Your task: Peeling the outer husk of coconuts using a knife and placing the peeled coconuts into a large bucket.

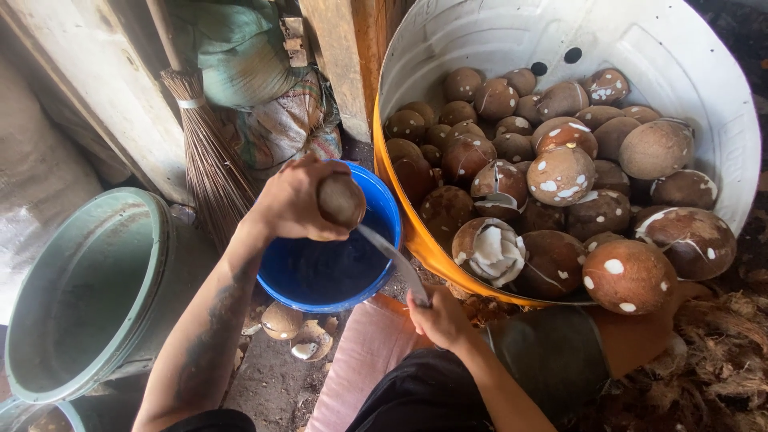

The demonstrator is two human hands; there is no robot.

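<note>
My left hand grips a brown husked coconut above a blue bucket. My right hand holds the handle of a long curved knife, whose blade reaches up toward the coconut. A large white tub with an orange rim lies tilted on the right, filled with several brown coconuts with white patches.
A big green bin stands at the left. A twig broom and cloth sacks lean against wooden posts behind. Coconut pieces lie on the ground below the bucket, and coconut husk fibre is piled at right.
</note>
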